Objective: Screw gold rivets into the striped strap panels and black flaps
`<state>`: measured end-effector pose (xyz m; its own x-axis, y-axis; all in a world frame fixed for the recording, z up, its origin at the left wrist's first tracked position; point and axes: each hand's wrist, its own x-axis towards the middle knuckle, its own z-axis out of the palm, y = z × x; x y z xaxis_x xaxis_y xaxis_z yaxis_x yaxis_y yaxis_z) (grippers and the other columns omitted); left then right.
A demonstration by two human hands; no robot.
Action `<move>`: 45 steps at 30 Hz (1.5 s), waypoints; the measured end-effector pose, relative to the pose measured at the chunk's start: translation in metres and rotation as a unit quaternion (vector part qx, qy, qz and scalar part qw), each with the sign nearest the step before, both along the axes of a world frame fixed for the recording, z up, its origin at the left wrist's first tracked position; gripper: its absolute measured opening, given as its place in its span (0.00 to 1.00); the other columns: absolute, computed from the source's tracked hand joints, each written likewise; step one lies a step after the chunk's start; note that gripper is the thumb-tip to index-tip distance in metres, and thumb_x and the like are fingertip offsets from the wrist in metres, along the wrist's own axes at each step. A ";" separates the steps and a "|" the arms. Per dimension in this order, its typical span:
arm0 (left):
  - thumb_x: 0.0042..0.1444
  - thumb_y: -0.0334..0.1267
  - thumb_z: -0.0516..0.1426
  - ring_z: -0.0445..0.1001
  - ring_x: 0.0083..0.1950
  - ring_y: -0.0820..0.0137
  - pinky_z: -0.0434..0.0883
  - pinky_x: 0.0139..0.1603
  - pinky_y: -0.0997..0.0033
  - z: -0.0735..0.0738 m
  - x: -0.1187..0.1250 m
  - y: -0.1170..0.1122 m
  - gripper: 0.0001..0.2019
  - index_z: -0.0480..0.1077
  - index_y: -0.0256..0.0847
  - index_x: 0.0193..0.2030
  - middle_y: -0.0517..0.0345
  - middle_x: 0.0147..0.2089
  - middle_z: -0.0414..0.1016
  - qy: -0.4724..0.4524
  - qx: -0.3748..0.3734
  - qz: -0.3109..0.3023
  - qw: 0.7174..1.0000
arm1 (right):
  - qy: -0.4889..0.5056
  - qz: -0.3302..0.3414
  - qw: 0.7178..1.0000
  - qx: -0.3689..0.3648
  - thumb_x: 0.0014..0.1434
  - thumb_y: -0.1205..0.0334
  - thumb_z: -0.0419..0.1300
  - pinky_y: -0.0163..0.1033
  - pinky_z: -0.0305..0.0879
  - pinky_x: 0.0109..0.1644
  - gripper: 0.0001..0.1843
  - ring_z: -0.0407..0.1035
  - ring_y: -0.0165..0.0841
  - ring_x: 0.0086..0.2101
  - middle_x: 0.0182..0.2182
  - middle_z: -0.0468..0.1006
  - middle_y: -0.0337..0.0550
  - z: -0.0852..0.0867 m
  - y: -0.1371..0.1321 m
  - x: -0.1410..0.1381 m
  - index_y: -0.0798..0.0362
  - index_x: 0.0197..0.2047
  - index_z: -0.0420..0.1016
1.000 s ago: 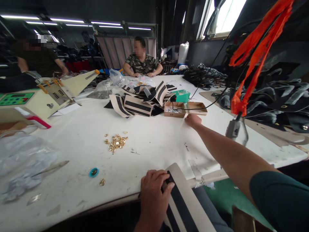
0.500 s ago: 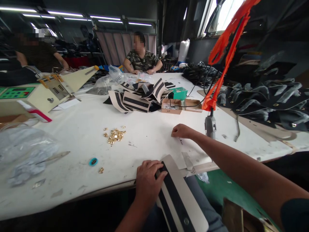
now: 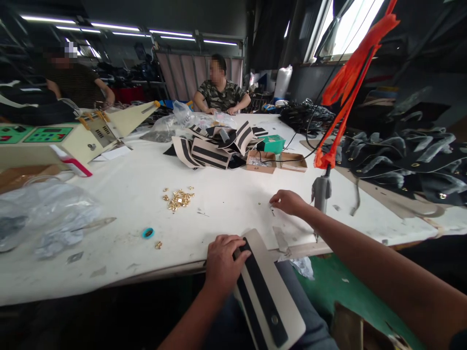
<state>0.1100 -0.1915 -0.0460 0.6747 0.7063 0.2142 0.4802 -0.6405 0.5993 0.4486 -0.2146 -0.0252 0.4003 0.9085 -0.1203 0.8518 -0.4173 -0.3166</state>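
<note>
My left hand [image 3: 224, 260] grips the top end of a beige panel with black stripes [image 3: 268, 282], thumb on its face. The panel leans from the table edge over my lap, and a small round metal fitting shows near its lower end. Over the table, my right hand [image 3: 288, 201] has its fingertips pinched close to the surface; what they hold, if anything, is too small to make out. Left of those fingertips lies a tiny gold-coloured piece [image 3: 259, 203]. An electric screwdriver [image 3: 321, 192] hangs just beyond my right wrist from an orange strap [image 3: 346, 87].
Gold-coloured metal fittings [image 3: 179, 200] lie in a pile near a blue round container [image 3: 148, 233]. Striped panels [image 3: 209, 153] are heaped farther back, beside small cardboard boxes [image 3: 260, 167]. A beige machine [image 3: 78, 143] stands left. A co-worker [image 3: 221, 92] sits across the table.
My right hand has shifted slightly right, and the tiny gold-coloured piece now shows beside it. My left hand keeps its hold on the panel. The camera view has turned a little left.
</note>
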 end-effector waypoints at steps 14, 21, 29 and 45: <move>0.58 0.34 0.69 0.77 0.57 0.55 0.70 0.60 0.47 0.002 0.000 -0.002 0.09 0.83 0.48 0.46 0.60 0.53 0.86 -0.007 -0.003 0.003 1.000 | -0.006 -0.032 0.995 -0.095 0.67 0.54 0.68 0.46 0.73 0.50 0.11 0.77 0.37 0.42 0.43 0.83 0.43 0.012 0.004 0.000 0.53 0.44 0.82; 0.58 0.35 0.69 0.77 0.58 0.55 0.69 0.60 0.48 0.001 0.000 -0.002 0.09 0.83 0.49 0.46 0.58 0.53 0.85 -0.007 -0.010 0.000 1.000 | -0.005 -0.049 0.993 -0.103 0.64 0.52 0.69 0.41 0.71 0.45 0.12 0.77 0.37 0.38 0.38 0.84 0.43 0.009 0.005 0.001 0.53 0.42 0.84; 0.59 0.35 0.67 0.76 0.58 0.56 0.69 0.61 0.48 0.006 0.000 -0.004 0.09 0.83 0.49 0.46 0.58 0.53 0.85 -0.003 -0.010 0.002 1.000 | 0.021 -0.067 0.994 -0.089 0.58 0.56 0.68 0.35 0.65 0.36 0.10 0.77 0.36 0.35 0.33 0.85 0.44 0.014 0.003 -0.004 0.53 0.38 0.87; 0.58 0.34 0.68 0.77 0.57 0.57 0.68 0.59 0.50 0.004 -0.001 -0.004 0.09 0.83 0.49 0.46 0.60 0.52 0.85 -0.008 -0.006 0.002 1.000 | 0.052 -0.073 0.995 -0.050 0.52 0.66 0.66 0.35 0.65 0.33 0.05 0.76 0.36 0.29 0.27 0.83 0.44 0.013 -0.002 -0.013 0.56 0.32 0.85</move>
<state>0.1087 -0.1955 -0.0420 0.6678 0.7121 0.2166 0.4733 -0.6309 0.6148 0.4351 -0.2162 -0.0118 0.5073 0.8230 -0.2557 0.7448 -0.5680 -0.3503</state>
